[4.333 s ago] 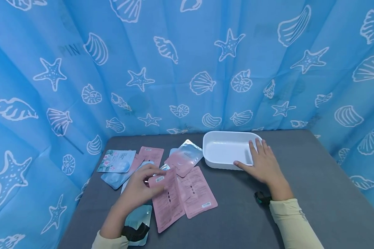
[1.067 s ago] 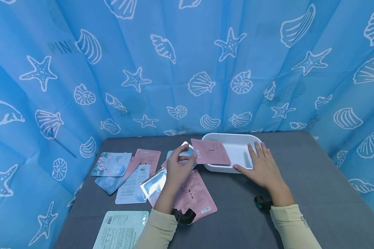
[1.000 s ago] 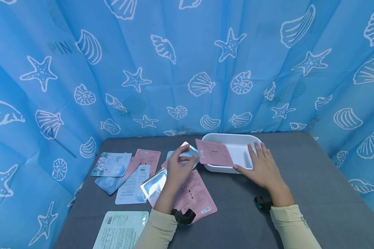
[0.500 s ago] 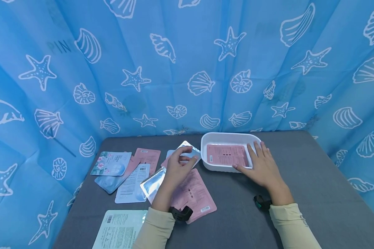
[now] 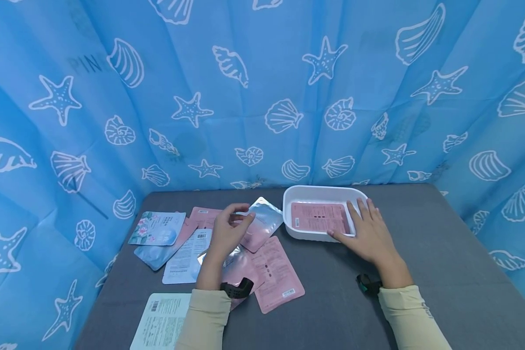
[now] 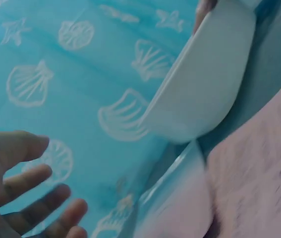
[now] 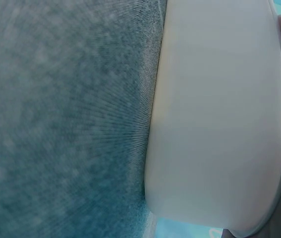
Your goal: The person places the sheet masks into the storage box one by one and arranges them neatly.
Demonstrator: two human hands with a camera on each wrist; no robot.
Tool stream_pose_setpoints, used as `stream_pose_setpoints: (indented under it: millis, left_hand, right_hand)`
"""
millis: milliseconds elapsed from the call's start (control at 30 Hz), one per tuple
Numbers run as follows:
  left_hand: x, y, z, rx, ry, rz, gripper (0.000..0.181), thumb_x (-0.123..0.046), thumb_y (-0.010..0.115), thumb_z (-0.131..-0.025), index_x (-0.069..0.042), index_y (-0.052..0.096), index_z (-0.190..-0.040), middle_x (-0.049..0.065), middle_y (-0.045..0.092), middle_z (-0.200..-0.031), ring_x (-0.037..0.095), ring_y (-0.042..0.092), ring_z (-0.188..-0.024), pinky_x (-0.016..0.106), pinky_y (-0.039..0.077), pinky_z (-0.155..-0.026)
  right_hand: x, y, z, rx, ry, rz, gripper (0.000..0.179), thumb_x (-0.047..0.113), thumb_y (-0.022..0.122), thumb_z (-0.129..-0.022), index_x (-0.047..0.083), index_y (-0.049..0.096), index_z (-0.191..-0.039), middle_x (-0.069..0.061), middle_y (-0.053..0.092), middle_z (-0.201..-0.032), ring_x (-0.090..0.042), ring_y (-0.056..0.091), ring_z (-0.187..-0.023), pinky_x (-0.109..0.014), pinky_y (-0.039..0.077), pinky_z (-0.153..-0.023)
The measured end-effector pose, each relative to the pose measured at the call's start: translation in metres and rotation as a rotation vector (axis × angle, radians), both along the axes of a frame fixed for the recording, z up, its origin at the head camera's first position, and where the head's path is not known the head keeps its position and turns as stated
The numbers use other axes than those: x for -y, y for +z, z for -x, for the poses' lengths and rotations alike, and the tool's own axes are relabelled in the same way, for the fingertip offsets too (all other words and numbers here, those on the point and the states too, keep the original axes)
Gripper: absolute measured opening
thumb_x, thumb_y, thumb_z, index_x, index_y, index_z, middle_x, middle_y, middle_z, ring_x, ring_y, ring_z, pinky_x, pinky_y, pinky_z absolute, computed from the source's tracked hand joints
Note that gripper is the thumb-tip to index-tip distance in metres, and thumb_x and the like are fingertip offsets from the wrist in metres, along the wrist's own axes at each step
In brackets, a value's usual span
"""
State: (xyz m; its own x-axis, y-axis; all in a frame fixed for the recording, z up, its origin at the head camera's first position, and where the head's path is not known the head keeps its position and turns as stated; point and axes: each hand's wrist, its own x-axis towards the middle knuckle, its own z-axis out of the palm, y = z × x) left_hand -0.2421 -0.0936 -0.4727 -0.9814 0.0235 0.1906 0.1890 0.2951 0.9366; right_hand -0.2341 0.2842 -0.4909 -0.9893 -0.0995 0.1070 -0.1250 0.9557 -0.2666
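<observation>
A pink sheet mask packet [image 5: 318, 217] lies flat in the white plastic box [image 5: 327, 236], printed side up. My right hand [image 5: 369, 231] rests spread over the box's right end, its thumb at the front rim and its fingers over the side rim. To the left, my left hand [image 5: 232, 231] hovers over the loose packets, fingers loosely bent and nothing between them. Beneath and beside it are a silvery pink-and-blue packet [image 5: 262, 226], a shiny pink packet [image 5: 245, 268] partly covered by the wrist, and another pink packet [image 5: 277, 274].
Farther left lie a flowered blue packet [image 5: 157, 228], a pale blue packet [image 5: 188, 257] and a pink one [image 5: 203, 216], overlapping others. A pale green packet [image 5: 162, 321] is near the front, partly under the left sleeve. A blue shell-print curtain [image 5: 253, 131] hangs behind the grey table [image 5: 341, 311].
My left hand let go of the pink packet, which dropped from the box's left rim to lie flat inside. That hand then moved back left over the packets. My right hand stayed on the box.
</observation>
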Motion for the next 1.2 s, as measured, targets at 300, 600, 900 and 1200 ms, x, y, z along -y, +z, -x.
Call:
stream_pose_setpoints:
  millis: [300,600,900,1200]
  left_hand:
    - [0.04,-0.003,0.001,0.144,-0.029,0.146,0.045,-0.032,0.072,-0.102,-0.008,0.065,-0.14,0.016,0.064,-0.143,0.035,0.062,-0.131,0.055,0.051,-0.112]
    - [0.068,0.005,-0.007,0.254,-0.064,0.341,0.054,-0.031,0.076,-0.099,-0.007,0.061,-0.145,0.018,0.063,-0.144,0.039,0.062,-0.129,0.056,0.055,-0.106]
    - [0.085,-0.004,-0.008,0.309,-0.195,0.39,0.049,-0.02,0.088,-0.087,-0.007,0.071,-0.131,0.013,0.07,-0.124,0.03,0.064,-0.11,0.048,0.059,-0.096]
    - [0.087,-0.01,-0.009,0.347,-0.207,0.386,0.048,-0.015,0.093,-0.077,-0.015,0.076,-0.122,0.009,0.07,-0.12,0.028,0.062,-0.107,0.043,0.06,-0.088]
  right_hand:
    - [-0.002,0.0,-0.001,-0.004,-0.002,0.009,0.113,0.077,0.058,-0.092,0.001,0.022,-0.168,-0.032,0.015,-0.173,-0.052,0.003,-0.163,-0.071,0.009,-0.128]
    - [-0.002,0.0,0.0,-0.002,-0.006,0.008,0.112,0.076,0.058,-0.092,0.002,0.022,-0.168,-0.032,0.015,-0.173,-0.052,0.004,-0.163,-0.071,0.009,-0.128]
    - [-0.001,-0.002,0.001,0.003,-0.003,0.013,0.113,0.078,0.057,-0.092,0.003,0.02,-0.169,-0.03,0.016,-0.174,-0.051,0.003,-0.163,-0.071,0.01,-0.128]
    - [-0.002,-0.003,0.002,0.0,-0.005,0.015,0.113,0.078,0.057,-0.091,0.004,0.021,-0.169,-0.031,0.018,-0.173,-0.05,0.002,-0.163,-0.071,0.009,-0.129]
